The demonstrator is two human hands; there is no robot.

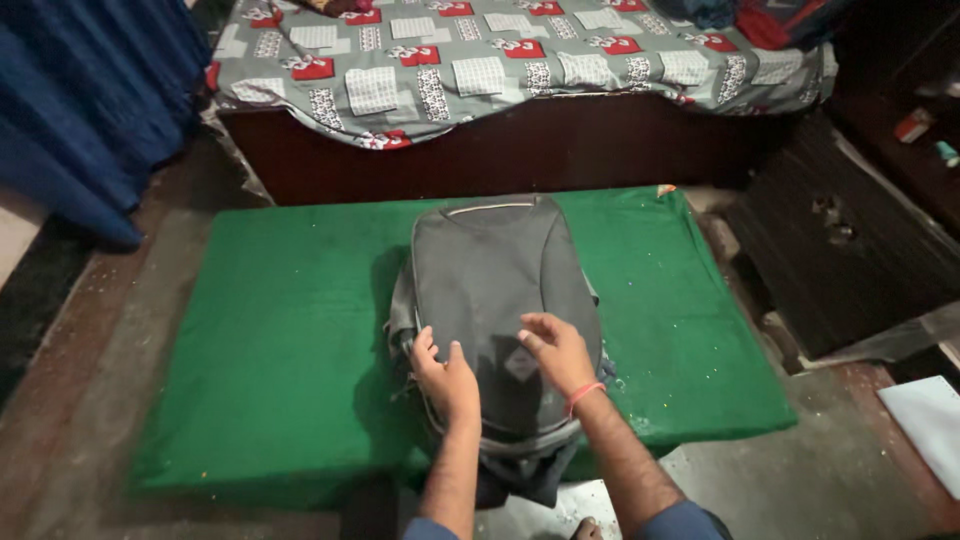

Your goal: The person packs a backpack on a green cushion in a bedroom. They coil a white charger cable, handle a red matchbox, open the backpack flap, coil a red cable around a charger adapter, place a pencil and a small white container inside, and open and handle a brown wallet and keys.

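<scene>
A dark grey backpack (pixel 495 280) lies flat on a green mat (pixel 270 330) spread on the floor, its top end nearest me. My left hand (pixel 447 375) rests on the left side of the bag near its edge, fingers apart. My right hand (pixel 556 350), with a pink band at the wrist, lies on the front of the bag just right of a small diamond patch, fingers bent and spread. Neither hand grips anything. The lower end of the bag hangs over the mat's near edge.
A bed (pixel 520 60) with a grey, red and white patterned sheet stands behind the mat. A blue curtain (pixel 80 100) hangs at the left. Dark wooden furniture (pixel 840 240) is at the right, and a white sheet (pixel 930 420) lies on the floor.
</scene>
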